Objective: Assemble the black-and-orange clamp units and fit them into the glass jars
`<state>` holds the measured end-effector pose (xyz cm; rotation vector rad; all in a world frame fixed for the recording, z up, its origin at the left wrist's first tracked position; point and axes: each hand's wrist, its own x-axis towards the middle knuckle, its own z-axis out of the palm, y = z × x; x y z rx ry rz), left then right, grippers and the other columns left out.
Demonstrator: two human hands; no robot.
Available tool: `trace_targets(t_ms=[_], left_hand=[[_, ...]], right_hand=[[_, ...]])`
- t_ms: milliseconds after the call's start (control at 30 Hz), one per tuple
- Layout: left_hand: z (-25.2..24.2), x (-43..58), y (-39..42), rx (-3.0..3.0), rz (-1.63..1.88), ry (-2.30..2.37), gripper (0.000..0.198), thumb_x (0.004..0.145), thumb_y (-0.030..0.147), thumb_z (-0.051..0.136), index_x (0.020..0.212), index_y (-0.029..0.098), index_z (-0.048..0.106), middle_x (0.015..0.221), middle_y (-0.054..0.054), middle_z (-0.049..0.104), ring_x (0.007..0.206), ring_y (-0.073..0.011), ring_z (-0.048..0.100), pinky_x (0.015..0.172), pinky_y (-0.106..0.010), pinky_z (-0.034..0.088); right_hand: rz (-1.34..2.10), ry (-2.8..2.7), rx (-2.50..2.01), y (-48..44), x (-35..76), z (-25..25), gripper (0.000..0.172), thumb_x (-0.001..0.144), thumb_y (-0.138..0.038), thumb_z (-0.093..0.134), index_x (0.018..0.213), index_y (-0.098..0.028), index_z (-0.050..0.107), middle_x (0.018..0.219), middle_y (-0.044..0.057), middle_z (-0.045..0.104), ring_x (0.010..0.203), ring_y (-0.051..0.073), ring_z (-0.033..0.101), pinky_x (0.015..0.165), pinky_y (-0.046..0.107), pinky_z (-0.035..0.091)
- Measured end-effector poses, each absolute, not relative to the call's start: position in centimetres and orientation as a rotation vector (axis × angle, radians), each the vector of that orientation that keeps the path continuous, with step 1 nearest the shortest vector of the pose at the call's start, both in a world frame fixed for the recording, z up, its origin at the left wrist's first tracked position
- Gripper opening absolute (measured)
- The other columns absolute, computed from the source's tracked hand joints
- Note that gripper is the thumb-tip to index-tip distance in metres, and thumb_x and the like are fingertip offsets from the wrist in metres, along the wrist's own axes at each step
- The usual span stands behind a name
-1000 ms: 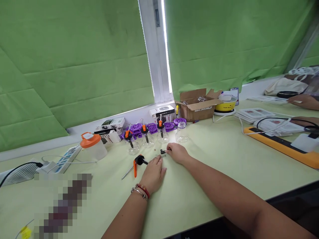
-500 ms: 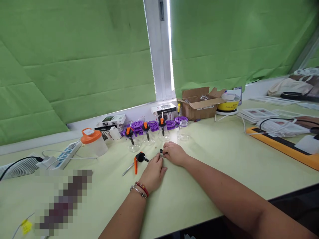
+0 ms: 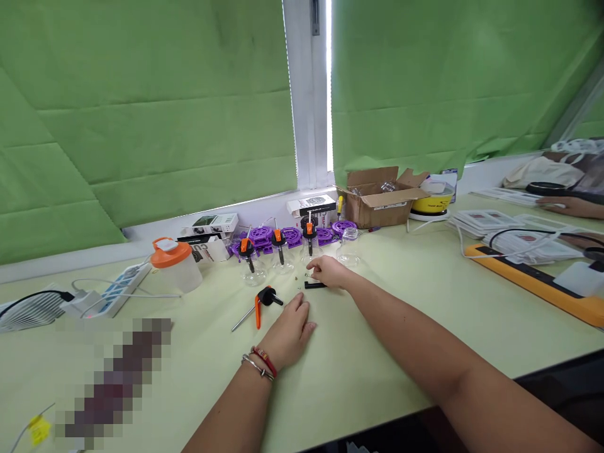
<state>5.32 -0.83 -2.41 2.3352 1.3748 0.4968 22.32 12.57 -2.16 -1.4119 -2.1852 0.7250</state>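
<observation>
My right hand (image 3: pixel 328 272) is closed, fingertips pinched at a small metal spring (image 3: pixel 307 275) just above the table. Beneath that hand lies a short black plastic piece (image 3: pixel 314 285), its right end hidden by the hand. Fingers outstretched, my left hand (image 3: pixel 291 327) rests flat on the table and holds nothing. Tiny loose parts (image 3: pixel 299 288) lie just past its fingertips. To its left is a black spray-pump head (image 3: pixel 268 296) with an orange trigger and a metal tube. Several clear glass bottles (image 3: pixel 283 263) stand behind, some carrying black-and-orange pump heads.
Purple plastic parts (image 3: pixel 261 236) and printed boxes (image 3: pixel 205 247) line the back, beside an open carton (image 3: pixel 384 211). An orange-lidded jug (image 3: pixel 177 270) and a power strip (image 3: pixel 123 289) stand left. At right are an orange-and-black bar (image 3: pixel 533 283) and another person's hand (image 3: pixel 573 206).
My right hand has moved up and right from my left fingertips, and the spring is now at its fingers. The black piece lies on the table. Another person's hand has appeared at right.
</observation>
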Motion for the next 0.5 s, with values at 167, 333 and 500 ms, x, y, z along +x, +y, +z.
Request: trace_targets(t_ms=[167, 333, 500], left_hand=[[-2.2, 5.3, -0.9, 2.325, 0.474, 1.379, 0.020, 0.088, 0.032, 0.040, 0.101, 0.021, 0.051, 0.138, -0.014, 0.038, 0.125, -0.0267, 0.043, 0.100, -0.043, 0.041], [-2.1, 5.3, -0.8, 2.315, 0.454, 1.373, 0.018, 0.089, 0.033, 0.040, 0.095, 0.021, 0.052, 0.138, -0.014, 0.038, 0.126, -0.0275, 0.042, 0.100, -0.044, 0.042], [-2.5, 5.2, -0.7, 2.326, 0.469, 1.362, 0.019, 0.089, 0.033, 0.040, 0.097, 0.021, 0.051, 0.140, -0.013, 0.037, 0.128, -0.0265, 0.040, 0.102, -0.043, 0.040]], right_hand=[[0.866, -2.156, -1.325, 12.8, 22.1, -3.1, 0.036, 0.078, -0.015, 0.052, 0.110, -0.019, 0.067, 0.084, 0.002, 0.066, 0.069, 0.012, 0.056, 0.066, 0.021, 0.044], [0.999, -2.041, -1.220, 13.0, 22.3, -4.0, 0.030, 0.078, -0.017, 0.051, 0.104, -0.018, 0.065, 0.071, -0.002, 0.060, 0.060, 0.010, 0.050, 0.061, 0.021, 0.042], [1.046, -1.958, -1.141, 13.0, 22.5, -4.5, 0.023, 0.075, -0.015, 0.055, 0.097, -0.016, 0.058, 0.068, -0.003, 0.057, 0.064, 0.010, 0.053, 0.065, 0.022, 0.043]])
